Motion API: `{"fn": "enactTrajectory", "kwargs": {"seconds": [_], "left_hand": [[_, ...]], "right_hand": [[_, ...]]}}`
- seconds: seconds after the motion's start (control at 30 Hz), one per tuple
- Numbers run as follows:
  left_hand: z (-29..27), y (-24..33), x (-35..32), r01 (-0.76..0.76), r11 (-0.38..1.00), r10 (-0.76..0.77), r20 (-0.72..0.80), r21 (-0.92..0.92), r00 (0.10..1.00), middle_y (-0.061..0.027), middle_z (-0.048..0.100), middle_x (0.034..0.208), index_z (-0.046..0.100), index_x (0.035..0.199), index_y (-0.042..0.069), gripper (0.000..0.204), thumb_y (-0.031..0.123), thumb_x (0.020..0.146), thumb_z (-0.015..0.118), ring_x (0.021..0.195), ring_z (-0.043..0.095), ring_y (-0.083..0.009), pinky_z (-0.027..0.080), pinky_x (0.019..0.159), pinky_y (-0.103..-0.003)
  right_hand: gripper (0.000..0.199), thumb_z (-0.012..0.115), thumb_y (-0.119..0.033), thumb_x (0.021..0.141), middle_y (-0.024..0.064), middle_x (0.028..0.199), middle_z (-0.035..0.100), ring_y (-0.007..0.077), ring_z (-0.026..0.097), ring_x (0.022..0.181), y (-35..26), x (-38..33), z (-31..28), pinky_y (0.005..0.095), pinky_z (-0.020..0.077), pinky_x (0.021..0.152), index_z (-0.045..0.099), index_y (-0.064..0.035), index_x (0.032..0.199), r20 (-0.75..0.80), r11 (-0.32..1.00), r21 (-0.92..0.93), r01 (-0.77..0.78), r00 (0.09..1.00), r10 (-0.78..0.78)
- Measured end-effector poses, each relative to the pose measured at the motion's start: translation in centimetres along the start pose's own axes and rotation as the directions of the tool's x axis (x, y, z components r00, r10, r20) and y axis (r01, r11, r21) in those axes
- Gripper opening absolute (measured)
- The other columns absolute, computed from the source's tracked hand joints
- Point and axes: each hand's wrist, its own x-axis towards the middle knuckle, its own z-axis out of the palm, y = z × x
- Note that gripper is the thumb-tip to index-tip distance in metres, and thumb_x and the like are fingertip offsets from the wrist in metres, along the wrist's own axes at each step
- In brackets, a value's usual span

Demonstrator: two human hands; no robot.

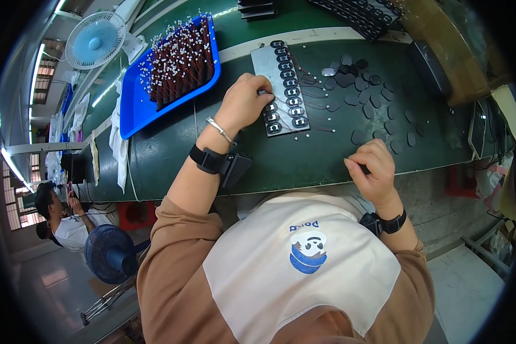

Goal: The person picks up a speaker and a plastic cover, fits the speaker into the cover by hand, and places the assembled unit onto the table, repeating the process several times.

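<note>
A pale metal plate lies on the green table, bearing several oval black parts in two columns, with thin dark red wires and small white connectors trailing off its right side. My left hand is closed over the plate's left column, thumb and forefinger pinched; whatever sits between them is hidden. Near the table's front edge my right hand has its fingers curled and thumb to fingertip, and I cannot make out anything in it. Loose flat black oval pieces are scattered beyond that hand, to the right of the plate.
A blue tray full of wired parts with white connectors stands at the left. Black trays lie at the back, and a black box-shaped object sits at the right. One fan stands beyond the blue tray. Another person sits far left.
</note>
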Motion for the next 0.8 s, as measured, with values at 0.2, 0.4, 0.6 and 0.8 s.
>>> {"fn": "enactTrajectory", "kwargs": {"seconds": [0.2,0.4,0.6,0.8], "left_hand": [[0.4,-0.9,-0.4,0.039,0.998,-0.04,-0.018,-0.052,0.999,-0.0119,0.059,0.085,0.064,0.086,0.004,0.015,0.013,0.075,0.071,0.078,0.06,-0.0266,0.048,0.072,-0.035],[0.7,-0.7,-0.5,0.102,0.979,-0.118,-0.081,-0.178,0.99,-0.013,0.063,0.084,0.062,0.089,0.001,0.021,0.009,0.073,0.073,0.07,0.062,-0.0223,0.049,0.066,-0.031],[-0.9,0.8,-1.0,0.117,0.869,-0.123,0.018,-0.481,0.992,-0.0095,0.065,0.083,0.062,0.09,0.0,0.016,0.008,0.079,0.069,0.072,0.064,-0.0162,0.051,0.065,-0.026],[0.1,6.0,-3.8,0.437,0.315,0.053,0.475,-0.843,0.878,-0.0058,0.065,0.082,0.06,0.098,-0.001,0.014,0.01,0.089,0.061,0.07,0.064,-0.0122,0.053,0.061,-0.022]], "right_hand": [[0.013,0.072,-0.002,0.066,0.0068,0.071,0.055,0.0236,0.05,0.063,-0.2,-0.1,0.0,0.0331,0.038,0.057,0.06,-0.0035,0.071,-0.033,1.0,-0.005,-0.003,0.999,0.003],[0.013,0.072,-0.002,0.067,0.0069,0.07,0.055,0.0236,0.05,0.063,-0.1,-0.3,0.0,0.0331,0.0382,0.057,0.06,-0.0033,0.07,-0.041,1.0,-0.001,-0.014,0.999,0.014],[0.013,0.07,-0.002,0.071,0.0086,0.075,0.055,0.0237,0.049,0.066,0.1,-0.7,-0.4,0.0317,0.0398,0.06,0.061,-0.0016,0.081,-0.021,0.999,0.033,-0.024,0.999,0.025],[0.034,0.076,-0.007,0.068,0.0097,0.085,0.058,0.0258,0.053,0.073,-2.5,2.3,-0.5,0.0336,0.0412,0.066,0.059,-0.0028,0.098,-0.118,0.997,0.02,0.075,0.99,-0.072]]}}
